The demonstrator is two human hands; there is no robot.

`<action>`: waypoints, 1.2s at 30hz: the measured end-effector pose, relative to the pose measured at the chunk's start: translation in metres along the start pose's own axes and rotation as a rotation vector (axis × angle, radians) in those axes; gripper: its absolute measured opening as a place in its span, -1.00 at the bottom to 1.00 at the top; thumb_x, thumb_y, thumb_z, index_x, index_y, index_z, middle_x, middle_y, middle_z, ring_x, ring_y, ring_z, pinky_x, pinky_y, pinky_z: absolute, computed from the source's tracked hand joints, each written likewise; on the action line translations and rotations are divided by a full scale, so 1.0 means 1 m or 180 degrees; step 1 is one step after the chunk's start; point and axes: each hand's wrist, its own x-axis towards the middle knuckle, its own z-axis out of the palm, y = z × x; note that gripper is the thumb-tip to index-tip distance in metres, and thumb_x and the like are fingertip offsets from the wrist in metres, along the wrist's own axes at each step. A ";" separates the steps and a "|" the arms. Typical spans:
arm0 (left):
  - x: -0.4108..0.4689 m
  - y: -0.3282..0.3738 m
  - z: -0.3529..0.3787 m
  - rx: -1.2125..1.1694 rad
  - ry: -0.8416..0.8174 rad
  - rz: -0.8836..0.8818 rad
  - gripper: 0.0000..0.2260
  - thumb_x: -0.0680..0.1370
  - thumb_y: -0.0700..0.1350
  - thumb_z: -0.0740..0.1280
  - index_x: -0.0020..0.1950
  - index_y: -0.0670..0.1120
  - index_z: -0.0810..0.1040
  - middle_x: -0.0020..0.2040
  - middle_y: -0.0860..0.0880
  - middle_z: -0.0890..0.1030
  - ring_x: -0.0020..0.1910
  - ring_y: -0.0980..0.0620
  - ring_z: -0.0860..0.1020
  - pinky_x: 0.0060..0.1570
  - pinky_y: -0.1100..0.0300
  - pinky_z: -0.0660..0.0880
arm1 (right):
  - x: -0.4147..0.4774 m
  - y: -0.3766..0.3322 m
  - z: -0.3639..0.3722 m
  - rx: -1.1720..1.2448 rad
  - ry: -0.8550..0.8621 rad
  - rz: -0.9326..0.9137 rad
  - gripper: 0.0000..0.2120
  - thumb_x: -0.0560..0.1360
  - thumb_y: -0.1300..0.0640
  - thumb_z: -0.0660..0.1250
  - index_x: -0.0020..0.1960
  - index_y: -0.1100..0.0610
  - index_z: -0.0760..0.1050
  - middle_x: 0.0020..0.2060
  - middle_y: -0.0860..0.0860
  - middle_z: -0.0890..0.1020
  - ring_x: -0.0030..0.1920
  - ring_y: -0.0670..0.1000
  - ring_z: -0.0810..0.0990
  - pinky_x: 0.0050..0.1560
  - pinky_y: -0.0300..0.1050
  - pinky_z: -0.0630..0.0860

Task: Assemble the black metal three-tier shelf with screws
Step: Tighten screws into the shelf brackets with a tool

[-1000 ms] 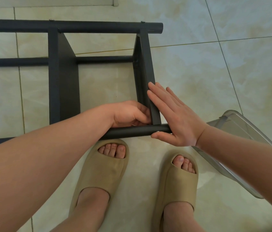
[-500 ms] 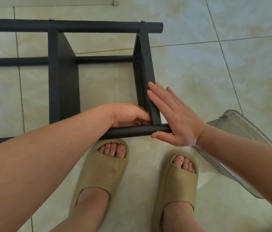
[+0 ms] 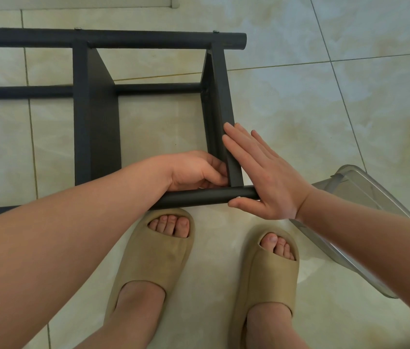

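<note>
The black metal shelf frame [image 3: 95, 117] lies on its side on the tiled floor. Its near tube [image 3: 198, 197] runs across just ahead of my feet and meets the end panel [image 3: 220, 96] at a corner. My left hand [image 3: 196, 172] sits inside that corner with its fingers curled, the tips pinching at the panel's inner edge; anything small between them is hidden. My right hand [image 3: 261, 172] lies flat with straight fingers against the panel's outer face, its thumb under the tube's end. A small silver screw head [image 3: 238, 197] shows there.
A clear plastic container [image 3: 360, 202] lies tilted on the floor at the right, partly behind my right forearm. My feet in tan slippers [image 3: 153, 258] stand right behind the near tube. The far tube [image 3: 148, 40] carries two screw heads on top.
My left fingers have shifted slightly at the corner. The right hand and the frame have stayed put.
</note>
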 end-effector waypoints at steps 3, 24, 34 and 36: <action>0.001 -0.001 -0.001 -0.0020 -0.0001 0.0033 -0.82 0.55 -0.40 0.27 -0.05 -0.19 0.62 -0.15 -0.16 0.64 -0.17 -0.06 0.61 -0.01 0.09 0.55 | 0.000 0.000 -0.001 0.0004 0.0008 -0.0007 -0.08 0.56 -0.28 0.22 0.62 0.33 0.04 0.64 0.21 0.03 0.65 0.17 -0.08 0.62 0.21 -0.01; 0.002 -0.001 0.001 0.0122 0.0114 0.0002 -0.86 0.56 -0.38 0.26 -0.07 -0.23 0.59 -0.21 -0.18 0.57 -0.25 -0.05 0.55 -0.10 0.12 0.50 | 0.000 0.001 0.001 0.0015 0.0009 -0.0007 -0.09 0.56 -0.28 0.22 0.62 0.33 0.04 0.64 0.21 0.02 0.65 0.17 -0.08 0.62 0.21 -0.02; 0.003 -0.001 0.000 -0.0068 -0.0026 0.0126 -0.81 0.51 -0.43 0.28 0.00 -0.21 0.58 -0.15 -0.15 0.62 -0.21 0.00 0.62 -0.15 0.21 0.54 | 0.000 0.001 0.001 0.0008 0.0009 -0.0011 -0.08 0.56 -0.28 0.23 0.62 0.34 0.04 0.63 0.22 0.03 0.65 0.18 -0.07 0.62 0.23 -0.01; 0.002 -0.001 -0.001 -0.0088 -0.0064 0.0120 -0.77 0.49 -0.47 0.25 0.03 -0.21 0.56 -0.16 -0.12 0.64 -0.19 0.01 0.63 -0.16 0.21 0.54 | 0.000 0.001 0.002 -0.0003 0.0009 -0.0010 -0.08 0.56 -0.28 0.22 0.62 0.33 0.04 0.63 0.22 0.03 0.65 0.18 -0.07 0.62 0.22 -0.01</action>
